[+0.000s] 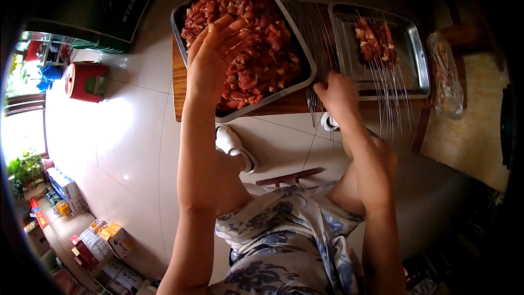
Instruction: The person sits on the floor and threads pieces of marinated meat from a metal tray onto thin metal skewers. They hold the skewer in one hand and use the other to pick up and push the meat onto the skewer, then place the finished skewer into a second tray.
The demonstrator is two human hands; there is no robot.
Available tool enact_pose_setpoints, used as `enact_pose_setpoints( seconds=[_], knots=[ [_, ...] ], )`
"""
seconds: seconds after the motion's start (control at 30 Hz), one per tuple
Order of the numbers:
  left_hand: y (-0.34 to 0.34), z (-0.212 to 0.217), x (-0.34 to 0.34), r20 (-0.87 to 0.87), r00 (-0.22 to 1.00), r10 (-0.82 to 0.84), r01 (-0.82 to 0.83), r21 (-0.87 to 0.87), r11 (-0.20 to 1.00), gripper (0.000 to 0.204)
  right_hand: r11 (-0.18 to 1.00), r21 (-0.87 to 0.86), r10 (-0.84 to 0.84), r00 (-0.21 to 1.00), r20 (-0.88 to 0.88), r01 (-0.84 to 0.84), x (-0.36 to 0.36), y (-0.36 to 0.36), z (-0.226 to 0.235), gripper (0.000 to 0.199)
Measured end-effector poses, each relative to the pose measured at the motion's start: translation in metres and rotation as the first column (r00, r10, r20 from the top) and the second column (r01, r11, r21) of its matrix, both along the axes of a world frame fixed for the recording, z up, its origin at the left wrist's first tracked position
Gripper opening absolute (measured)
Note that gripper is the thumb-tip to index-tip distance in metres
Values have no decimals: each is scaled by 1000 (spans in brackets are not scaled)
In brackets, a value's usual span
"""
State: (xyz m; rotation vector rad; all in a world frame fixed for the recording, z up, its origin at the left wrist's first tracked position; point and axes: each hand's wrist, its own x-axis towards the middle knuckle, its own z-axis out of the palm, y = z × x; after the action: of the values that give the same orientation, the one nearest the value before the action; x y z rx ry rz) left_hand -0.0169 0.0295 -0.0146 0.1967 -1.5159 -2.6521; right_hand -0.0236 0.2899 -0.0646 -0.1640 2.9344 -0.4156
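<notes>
My left hand (213, 54) reaches into a metal tray (303, 79) heaped with red meat cubes (262, 38), its fingers spread on the meat. My right hand (338, 95) is closed around thin metal skewers (316, 33) from a bundle lying between the two trays. To the right stands a second metal tray (417, 57) holding a few loaded meat skewers (376, 41), their bare ends sticking out over its near rim. Both trays rest on a low wooden table (177, 84).
A clear plastic bag (445, 76) lies right of the second tray. White slippers (234, 147) and a dark stick (289, 176) are on the tiled floor below. A red stool (82, 79) stands far left; boxes (98, 240) line the lower left.
</notes>
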Motion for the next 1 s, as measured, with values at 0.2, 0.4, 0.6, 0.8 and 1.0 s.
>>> enact_pose_setpoints(
  seconds=[0.2, 0.4, 0.6, 0.8, 1.0],
  knots=[
    [-2, -2, 7, -36, 986, -160, 160, 1, 987, 60, 868, -394, 239, 950, -201, -301, 29, -10, 39, 16],
    [-5, 4, 6, -202, 894, -400, 414, 34, 910, 80, 627, -410, 617, 744, -258, -662, 71, -24, 42, 15],
    [9, -1, 9, -199, 869, -454, 475, 76, 876, 83, 395, -906, 541, 836, 95, -152, 78, -36, 40, 18],
    [30, 1, 17, -257, 730, -633, 569, -284, 772, 92, 252, -938, 241, 923, 298, 237, 62, -24, 56, 24],
    [-35, 8, 3, -82, 993, 86, -109, -918, 380, 26, 220, -927, 94, 939, 332, 305, 53, -20, 53, 20]
  ],
)
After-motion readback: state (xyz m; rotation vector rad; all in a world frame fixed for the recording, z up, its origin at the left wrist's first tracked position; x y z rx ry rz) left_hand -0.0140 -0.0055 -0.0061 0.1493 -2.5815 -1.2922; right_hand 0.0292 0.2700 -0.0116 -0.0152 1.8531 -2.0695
